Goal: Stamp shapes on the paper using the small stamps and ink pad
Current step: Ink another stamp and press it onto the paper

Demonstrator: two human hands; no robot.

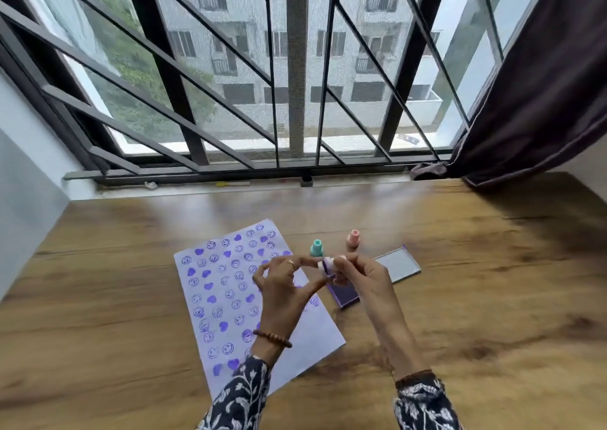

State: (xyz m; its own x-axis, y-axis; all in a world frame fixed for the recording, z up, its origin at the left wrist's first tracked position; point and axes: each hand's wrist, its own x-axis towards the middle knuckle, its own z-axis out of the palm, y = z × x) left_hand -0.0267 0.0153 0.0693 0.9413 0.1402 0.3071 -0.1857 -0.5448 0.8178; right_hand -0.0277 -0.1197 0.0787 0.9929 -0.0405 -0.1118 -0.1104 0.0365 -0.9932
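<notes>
Patterned sleeves (243, 393) framed the bottom of the view, and from them both hands rose to meet above the table. The left hand (282, 285) and the right hand (364, 278) were together, their fingertips pinched on one small white stamp (326, 265) held up between them, purple showing at its middle. It looked as if the person were turning or checking the stamp face, perhaps fitting a cap; which, I could not tell.

Directly under the hands lay the open ink pad (343, 293), its purple surface exposed and just beside the right edge of the paper (230, 298), probably placed there so that inking and stamping took only a short reach. Its clear lid (399, 265) rested just behind it. Two more stamps stood upright beyond the hands, a teal stamp (317, 248) at the paper's edge and a pink stamp (354, 237) to its right, seemingly parked within reach.

Purple hearts and smiley faces already covered most of the sheet, so the task seemed well advanced. All of it sat on a wooden table (476, 298) below a barred window (295, 68).
</notes>
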